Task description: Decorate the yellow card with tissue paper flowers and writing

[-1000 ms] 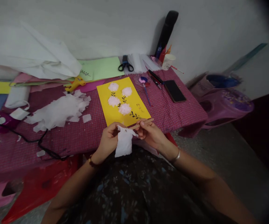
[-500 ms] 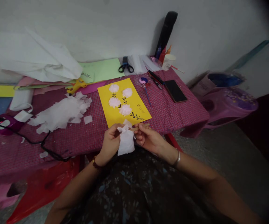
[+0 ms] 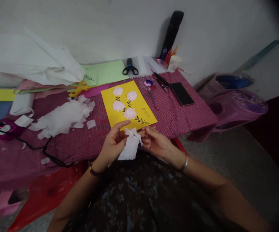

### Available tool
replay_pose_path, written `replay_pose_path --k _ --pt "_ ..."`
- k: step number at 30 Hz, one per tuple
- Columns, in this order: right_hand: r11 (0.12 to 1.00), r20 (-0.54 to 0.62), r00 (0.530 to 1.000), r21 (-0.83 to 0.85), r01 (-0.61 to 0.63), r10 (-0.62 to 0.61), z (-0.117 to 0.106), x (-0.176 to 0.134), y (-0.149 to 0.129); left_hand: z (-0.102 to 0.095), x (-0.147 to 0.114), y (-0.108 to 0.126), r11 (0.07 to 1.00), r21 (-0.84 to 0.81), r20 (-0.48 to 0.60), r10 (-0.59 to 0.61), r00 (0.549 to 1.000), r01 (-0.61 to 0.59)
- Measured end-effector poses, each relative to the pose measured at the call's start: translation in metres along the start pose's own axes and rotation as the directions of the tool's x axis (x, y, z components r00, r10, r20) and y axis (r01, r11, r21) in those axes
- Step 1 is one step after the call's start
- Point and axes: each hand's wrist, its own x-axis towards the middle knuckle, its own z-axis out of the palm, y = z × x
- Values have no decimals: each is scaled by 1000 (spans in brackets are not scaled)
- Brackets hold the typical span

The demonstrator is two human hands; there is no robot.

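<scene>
A piece of white tissue paper (image 3: 129,147) hangs below my fingers, its upper end gathered and crumpled. My left hand (image 3: 114,143) grips it at the left side, thumb against the paper and index finger stretched out over the yellow card. My right hand (image 3: 156,141) pinches a thin light-brown stick (image 3: 143,132) beside the gathered end; part of the stick is hidden by the fingers and paper. Just beyond lies the yellow card (image 3: 109,106), bearing several white paper flowers (image 3: 130,113) with dark painted leaves.
A heap of tissue squares (image 3: 64,117) lies left on the checked tablecloth (image 3: 187,120). Around the card are a yellow glue gun (image 3: 80,88), scissors (image 3: 130,67), a paintbrush (image 3: 152,98) and a dark phone (image 3: 181,93). A black cable (image 3: 46,149) runs near the table's front edge.
My left hand has shifted slightly left and its index finger has lifted and straightened. The tissue paper's lower end has swung left. My right hand stays almost in place with the stick.
</scene>
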Motion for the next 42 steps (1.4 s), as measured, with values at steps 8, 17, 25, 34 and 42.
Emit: replay_pose_path --k 8,17,25,34,42 --pt "996 27 1000 -82 18 -16 1 -3 0 -4 -5 12 986 121 -25 115 993 -111" --pt "991 69 997 -130 37 -28 0 -3 3 -1 -1 8 986 117 -1 120 993 -119" --pt "997 84 996 -68 -25 31 1 -4 3 -2 -1 6 968 154 46 191 980 -196" --pt "999 81 995 -16 -52 53 1 -4 3 -4 -4 -1 922 227 35 313 949 -313" --pt "999 95 995 -52 -17 22 -1 -3 2 0 -3 -1 924 248 22 295 955 -291"
